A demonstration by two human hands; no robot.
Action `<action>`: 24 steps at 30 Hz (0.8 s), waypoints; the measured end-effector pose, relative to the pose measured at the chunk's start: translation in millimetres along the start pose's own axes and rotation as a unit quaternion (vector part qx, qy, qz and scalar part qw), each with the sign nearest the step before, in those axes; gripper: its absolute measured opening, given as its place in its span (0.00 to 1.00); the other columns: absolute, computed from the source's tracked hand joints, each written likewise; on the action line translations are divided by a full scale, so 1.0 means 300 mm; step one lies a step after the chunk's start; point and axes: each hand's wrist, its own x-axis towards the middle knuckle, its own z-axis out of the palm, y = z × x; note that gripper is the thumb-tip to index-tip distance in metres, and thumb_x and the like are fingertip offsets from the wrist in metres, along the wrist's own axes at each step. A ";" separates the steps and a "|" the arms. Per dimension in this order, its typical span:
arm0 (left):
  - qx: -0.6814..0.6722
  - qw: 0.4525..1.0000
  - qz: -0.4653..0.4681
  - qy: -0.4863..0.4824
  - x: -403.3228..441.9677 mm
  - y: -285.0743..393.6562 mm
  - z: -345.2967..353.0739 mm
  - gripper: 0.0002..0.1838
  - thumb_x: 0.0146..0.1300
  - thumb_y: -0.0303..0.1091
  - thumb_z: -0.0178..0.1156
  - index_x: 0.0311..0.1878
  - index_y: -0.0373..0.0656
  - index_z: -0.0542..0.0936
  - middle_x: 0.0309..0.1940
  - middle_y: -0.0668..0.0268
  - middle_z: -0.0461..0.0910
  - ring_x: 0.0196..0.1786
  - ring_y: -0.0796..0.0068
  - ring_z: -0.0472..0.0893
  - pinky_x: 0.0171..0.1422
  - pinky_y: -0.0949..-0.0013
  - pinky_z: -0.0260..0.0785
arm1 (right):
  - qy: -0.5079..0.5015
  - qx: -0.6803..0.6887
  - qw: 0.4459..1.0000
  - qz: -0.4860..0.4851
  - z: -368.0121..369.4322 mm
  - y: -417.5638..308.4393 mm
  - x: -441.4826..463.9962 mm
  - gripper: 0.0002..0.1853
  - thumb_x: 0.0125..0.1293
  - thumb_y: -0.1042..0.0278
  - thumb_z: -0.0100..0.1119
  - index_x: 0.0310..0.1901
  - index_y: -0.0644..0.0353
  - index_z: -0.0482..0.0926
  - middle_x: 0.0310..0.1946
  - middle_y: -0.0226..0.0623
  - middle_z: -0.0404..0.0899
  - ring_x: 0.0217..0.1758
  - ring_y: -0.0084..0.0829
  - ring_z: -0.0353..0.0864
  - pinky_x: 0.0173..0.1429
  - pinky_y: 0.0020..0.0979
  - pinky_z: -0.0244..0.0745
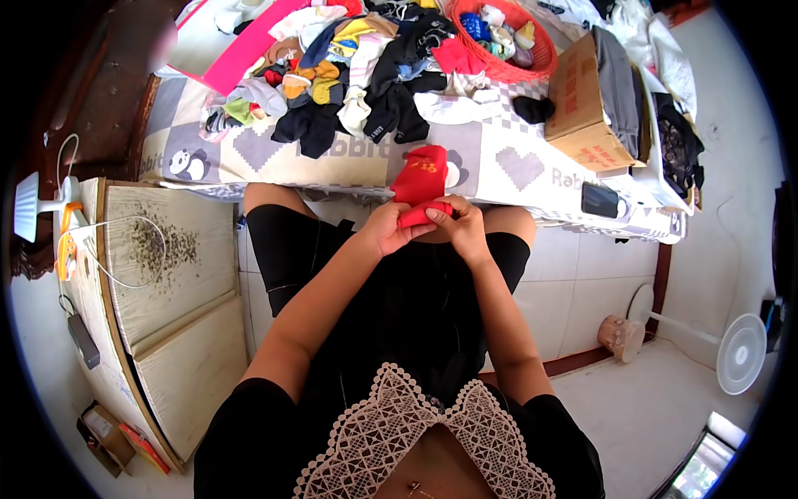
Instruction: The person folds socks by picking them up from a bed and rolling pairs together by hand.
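A red sock with small gold markings is in both my hands, just off the near edge of the bed, above my lap. Its upper part hangs loose towards the bed, and the part nearest me is folded or rolled between my fingers. My left hand grips the left end of the fold. On the right end, my right hand pinches it with thumb and fingers. Beyond them, a heap of mixed socks lies on the bed, with black socks at its near side.
A red plastic basket holding rolled socks stands behind the heap. A cardboard box with dark cloth and a phone are on the bed's right. A wooden cabinet stands left, a white fan right. A pink-edged box sits back left.
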 end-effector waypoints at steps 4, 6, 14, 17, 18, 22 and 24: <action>0.043 0.998 0.039 0.006 -0.017 -0.011 0.059 0.21 0.63 0.27 0.41 0.60 0.32 0.61 0.55 0.52 0.70 0.56 0.58 0.74 0.60 0.55 0.70 | 0.036 0.083 0.992 0.093 0.017 -0.006 0.013 0.06 0.58 0.74 0.63 0.37 0.64 0.79 0.33 0.30 0.79 0.37 0.18 0.75 0.44 0.21 0.71; 0.048 0.996 0.078 0.017 -0.007 -0.018 0.054 0.21 0.67 0.31 0.41 0.62 0.35 0.61 0.56 0.53 0.70 0.56 0.59 0.74 0.62 0.55 0.69 | 0.086 0.030 0.994 0.060 0.027 0.031 0.025 0.09 0.55 0.71 0.64 0.37 0.62 0.79 0.31 0.37 0.81 0.31 0.24 0.78 0.37 0.24 0.73; 0.079 0.995 0.066 -0.010 -0.024 0.002 0.065 0.21 0.66 0.37 0.52 0.60 0.40 0.65 0.54 0.59 0.72 0.56 0.65 0.74 0.59 0.58 0.68 | 0.091 -0.232 0.968 -0.031 0.041 -0.065 -0.001 0.07 0.54 0.71 0.63 0.36 0.58 0.79 0.29 0.39 0.78 0.32 0.35 0.78 0.36 0.28 0.73; 0.082 0.993 0.084 0.012 -0.003 0.013 0.034 0.22 0.65 0.37 0.52 0.60 0.40 0.65 0.53 0.59 0.72 0.55 0.64 0.74 0.57 0.60 0.69 | 0.027 -0.283 0.942 -0.179 0.017 -0.113 -0.022 0.14 0.52 0.73 0.65 0.42 0.57 0.78 0.32 0.38 0.74 0.35 0.39 0.76 0.36 0.31 0.74; 0.075 0.995 0.071 0.008 -0.014 0.031 0.044 0.21 0.65 0.35 0.51 0.59 0.39 0.65 0.53 0.59 0.72 0.55 0.64 0.74 0.56 0.60 0.70 | -0.008 -0.287 0.943 -0.169 0.012 -0.134 -0.029 0.16 0.50 0.74 0.66 0.43 0.57 0.78 0.32 0.38 0.72 0.35 0.38 0.76 0.37 0.31 0.74; 0.048 0.999 0.022 0.000 -0.034 0.024 0.061 0.19 0.66 0.32 0.49 0.58 0.37 0.65 0.53 0.57 0.72 0.55 0.64 0.75 0.55 0.62 0.72 | -0.026 -0.306 0.938 -0.159 -0.033 -0.097 -0.023 0.17 0.47 0.70 0.68 0.41 0.55 0.79 0.33 0.36 0.70 0.31 0.35 0.76 0.34 0.32 0.74; 0.024 1.000 0.014 0.002 -0.019 0.006 0.053 0.19 0.66 0.31 0.48 0.58 0.36 0.65 0.54 0.56 0.72 0.55 0.64 0.75 0.56 0.62 0.72 | 0.008 -0.281 0.943 -0.177 -0.038 -0.090 -0.014 0.12 0.52 0.70 0.66 0.39 0.59 0.79 0.31 0.37 0.69 0.29 0.32 0.76 0.31 0.29 0.74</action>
